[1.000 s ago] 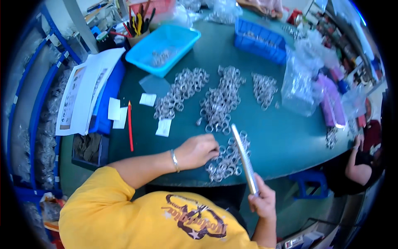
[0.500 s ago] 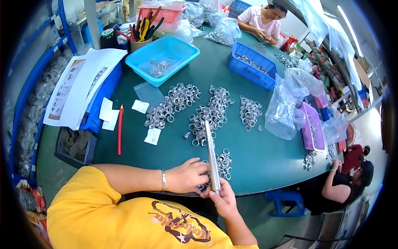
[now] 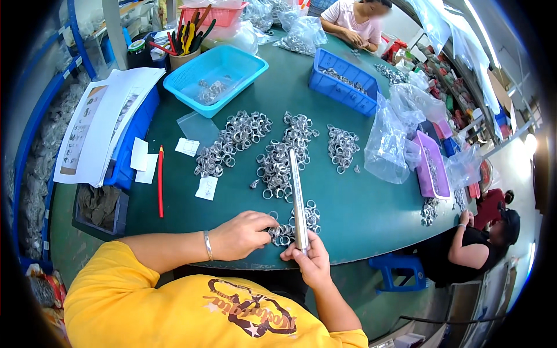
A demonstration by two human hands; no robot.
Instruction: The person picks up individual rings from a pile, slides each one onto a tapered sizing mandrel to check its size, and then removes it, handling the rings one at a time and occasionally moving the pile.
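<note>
My right hand [image 3: 311, 259] grips the thick lower end of a silver ring mandrel [image 3: 300, 217], whose thin tip points away from me. No ring is visible on its shaft. My left hand [image 3: 241, 234] is curled, its fingertips at the left edge of a small near pile of silver rings [image 3: 312, 216]. Whatever is between those fingertips is too small to make out. Beyond the mandrel's tip lies a larger heap of rings [image 3: 275, 168]. Another heap of rings [image 3: 235, 139] spreads to its left, and a smaller heap of rings [image 3: 342, 148] sits to its right.
Paper slips [image 3: 206, 188] and a red pen [image 3: 161, 182] lie left. Farther back stand a light-blue basket [image 3: 174, 87] and a blue crate [image 3: 342, 95]. Clear plastic bags [image 3: 386, 148] and a purple basket [image 3: 426, 180] are right. Other people sit at the far and right sides.
My left hand has moved left, away from the mandrel and my right hand, to the near pile's edge. My right hand keeps its grip on the mandrel. The whole view has shifted slightly.
</note>
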